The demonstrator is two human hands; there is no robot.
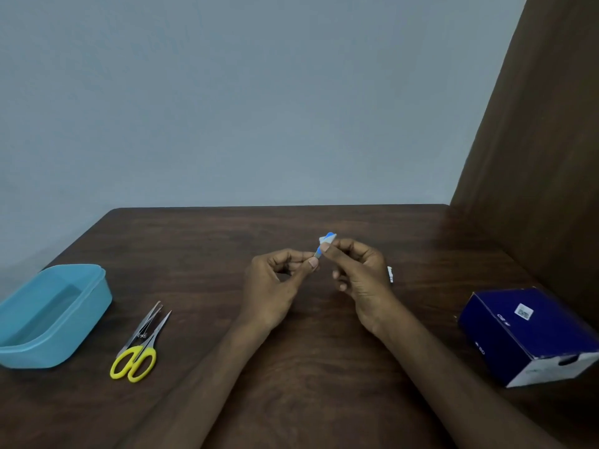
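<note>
A small blue-and-white packet (pixel 326 238) is held above the middle of the dark wooden table (pixel 207 241). My left hand (pixel 275 286) pinches its lower end between thumb and forefinger. My right hand (pixel 359 273) pinches it just above, thumb and forefinger closed on it, the other fingers curled. The packet's upper tip sticks out above my right fingers; the rest is hidden between the fingertips.
A blue plastic tub (pixel 52 314) sits at the left edge. Yellow-handled scissors (pixel 139 351) and metal tweezers (pixel 146 324) lie beside it. A dark blue cardboard box (pixel 531 332) stands at the right. A small white item (pixel 390 274) lies behind my right hand. A brown panel (pixel 534 157) rises on the right.
</note>
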